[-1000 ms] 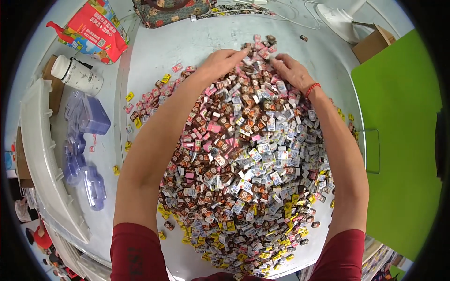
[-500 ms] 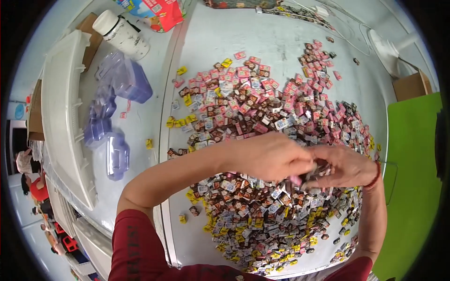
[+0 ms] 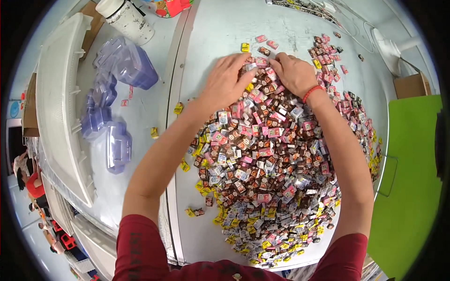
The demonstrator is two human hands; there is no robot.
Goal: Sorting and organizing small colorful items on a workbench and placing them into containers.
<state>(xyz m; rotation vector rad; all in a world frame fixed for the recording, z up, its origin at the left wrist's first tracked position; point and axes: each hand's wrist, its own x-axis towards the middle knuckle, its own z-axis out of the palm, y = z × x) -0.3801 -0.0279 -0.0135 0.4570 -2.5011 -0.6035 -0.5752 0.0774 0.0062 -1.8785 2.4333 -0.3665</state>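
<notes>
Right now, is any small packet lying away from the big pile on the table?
Yes. A few yellow packets lie apart on the left, near the table seam, away from the pile of small wrapped packets. One small packet sits beside the clear plastic boxes. The left hand and right hand rest on the pile's far edge.

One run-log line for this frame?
left hand: flat on candy pile | right hand: flat on pile | hands: far edge, side by side
</notes>
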